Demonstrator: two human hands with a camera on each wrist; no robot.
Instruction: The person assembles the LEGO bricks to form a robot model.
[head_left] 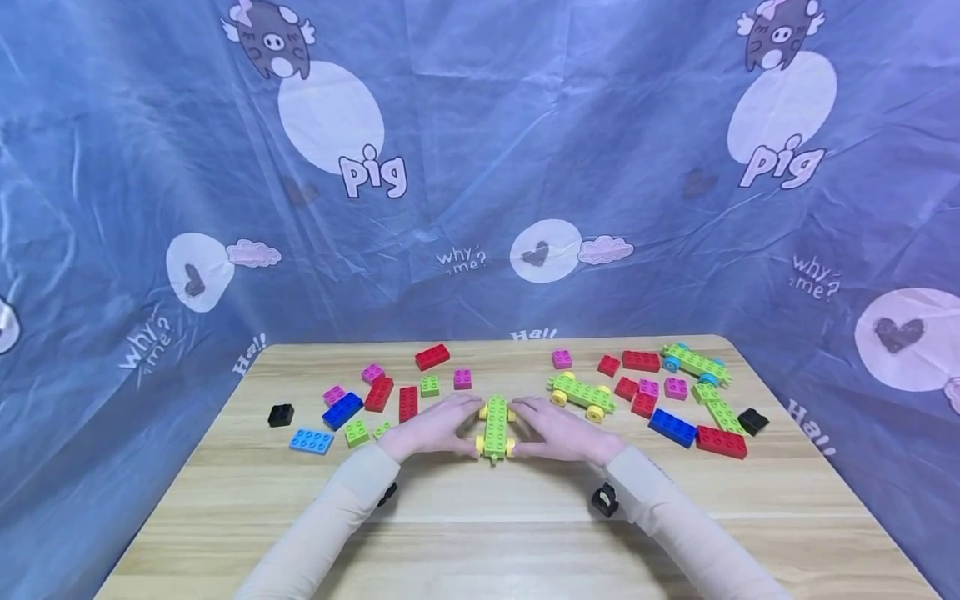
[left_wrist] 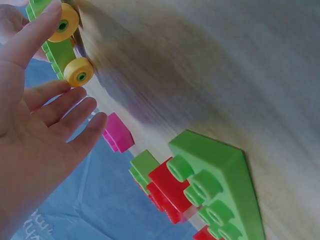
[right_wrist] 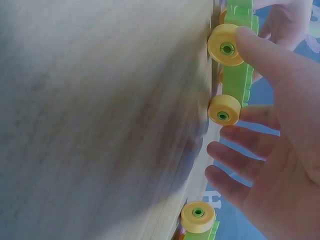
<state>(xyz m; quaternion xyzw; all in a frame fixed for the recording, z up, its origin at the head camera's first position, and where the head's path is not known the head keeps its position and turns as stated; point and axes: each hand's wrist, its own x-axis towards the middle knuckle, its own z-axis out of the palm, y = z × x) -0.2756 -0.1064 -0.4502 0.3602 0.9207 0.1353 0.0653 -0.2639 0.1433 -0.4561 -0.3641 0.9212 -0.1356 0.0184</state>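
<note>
Green car [head_left: 496, 423] on the counter [head_left: 487, 542], right between my left hand [head_left: 441, 423] and right hand [head_left: 564, 427]!
Fingers [left_wrist: 90, 132] loosely spread on both, not curled round it, just thumbs and index tips at its yellow wheels [right_wrist: 225, 111]; a second green car [head_left: 581, 393] stands beyond my right.

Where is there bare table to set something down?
The table is bare between your sleeves, nearer you than the toy car between your left hand and right hand. Outside the sleeves, it's bare nearer you than the light-blue brick and rightmost red brick. Crowded: far right, around the blue-wheeled car.
</note>
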